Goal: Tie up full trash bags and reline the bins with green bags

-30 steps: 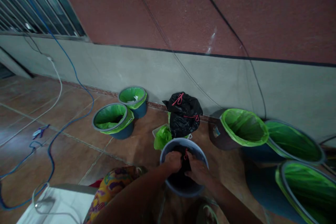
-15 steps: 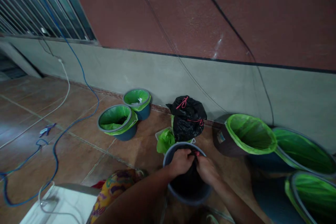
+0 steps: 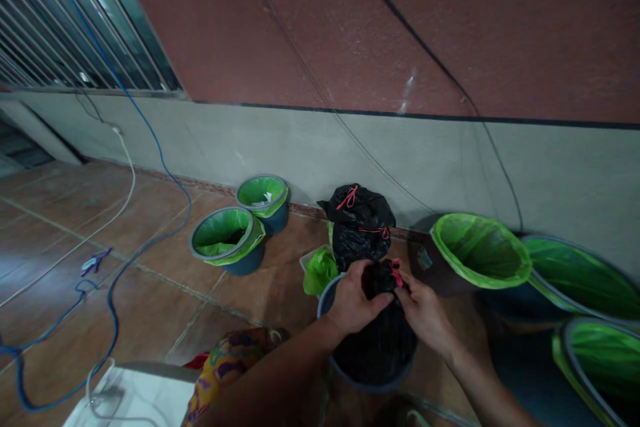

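A black garbage bag (image 3: 377, 347) with a red drawstring (image 3: 396, 273) at its gathered neck sits in a grey-rimmed bin (image 3: 327, 297) in front of me. My left hand (image 3: 354, 300) curls around the left side of the neck, its thumb across the front. On the other side, my right hand (image 3: 423, 310) pinches the bag close to the drawstring. Just beyond the bin lie tied black bags (image 3: 361, 240) with red ties. Beside them is a crumpled light green bag (image 3: 320, 271) on a pale container, mostly covered.
Two bins with green liners, a nearer bin (image 3: 250, 260) and a farther bin (image 3: 275, 220), stand to the left. More lined bins, including a dark bin (image 3: 443, 273), crowd the right. A blue cable (image 3: 114, 320) crosses the tiled floor near a white box (image 3: 135, 393).
My hands have lifted the bag's neck out of the bin. The black plastic now rises above the rim, and the red drawstring shows more. My left hand has opened wider around the neck.
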{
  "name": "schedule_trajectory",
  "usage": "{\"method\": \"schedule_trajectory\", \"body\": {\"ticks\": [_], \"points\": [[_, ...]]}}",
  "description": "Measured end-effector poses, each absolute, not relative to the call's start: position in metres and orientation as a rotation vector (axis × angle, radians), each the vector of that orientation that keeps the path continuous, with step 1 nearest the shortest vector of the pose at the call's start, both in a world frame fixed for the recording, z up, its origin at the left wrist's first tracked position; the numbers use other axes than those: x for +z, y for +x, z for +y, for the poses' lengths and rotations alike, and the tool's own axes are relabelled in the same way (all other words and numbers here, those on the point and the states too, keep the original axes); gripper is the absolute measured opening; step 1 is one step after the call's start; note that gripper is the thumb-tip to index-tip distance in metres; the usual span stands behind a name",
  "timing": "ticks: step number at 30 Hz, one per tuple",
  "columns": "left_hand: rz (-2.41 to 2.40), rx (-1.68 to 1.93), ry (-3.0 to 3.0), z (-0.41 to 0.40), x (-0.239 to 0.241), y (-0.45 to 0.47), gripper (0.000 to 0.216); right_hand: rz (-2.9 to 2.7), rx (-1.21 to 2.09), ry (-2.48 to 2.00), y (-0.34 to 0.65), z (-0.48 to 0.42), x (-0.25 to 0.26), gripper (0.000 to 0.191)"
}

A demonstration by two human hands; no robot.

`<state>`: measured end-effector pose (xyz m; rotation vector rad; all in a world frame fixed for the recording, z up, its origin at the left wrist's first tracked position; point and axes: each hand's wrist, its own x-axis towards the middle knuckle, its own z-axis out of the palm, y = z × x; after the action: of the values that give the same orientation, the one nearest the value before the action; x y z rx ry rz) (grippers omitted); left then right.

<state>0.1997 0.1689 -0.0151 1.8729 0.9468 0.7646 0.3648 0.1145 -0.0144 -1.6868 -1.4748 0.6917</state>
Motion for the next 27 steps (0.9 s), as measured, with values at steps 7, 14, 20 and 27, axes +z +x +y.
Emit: {"method": "schedule_trajectory", "body": {"ticks": [7, 14, 20, 27], "points": [[1.084, 0.560, 2.192, 0.175, 0.027, 0.189, 0.044, -1.222, 0.722, -1.454, 0.350, 0.132, 0.027, 0.032], [1.278, 0.485, 2.428, 0.236, 0.098, 0.148, 0.010, -1.206, 0.926, -1.199, 0.307, 0.214, 0.083, 0.031], [1.533, 0.413, 2.511, 0.307, 0.094, 0.114, 0.014, -1.077, 1.186, -1.026, 0.269, 0.293, 0.081, 0.022], [1.794, 0.236, 2.474, 0.392, 0.016, 0.099, 0.019, -0.967, 1.305, -1.195, 0.243, 0.375, 0.000, 0.019]]}}
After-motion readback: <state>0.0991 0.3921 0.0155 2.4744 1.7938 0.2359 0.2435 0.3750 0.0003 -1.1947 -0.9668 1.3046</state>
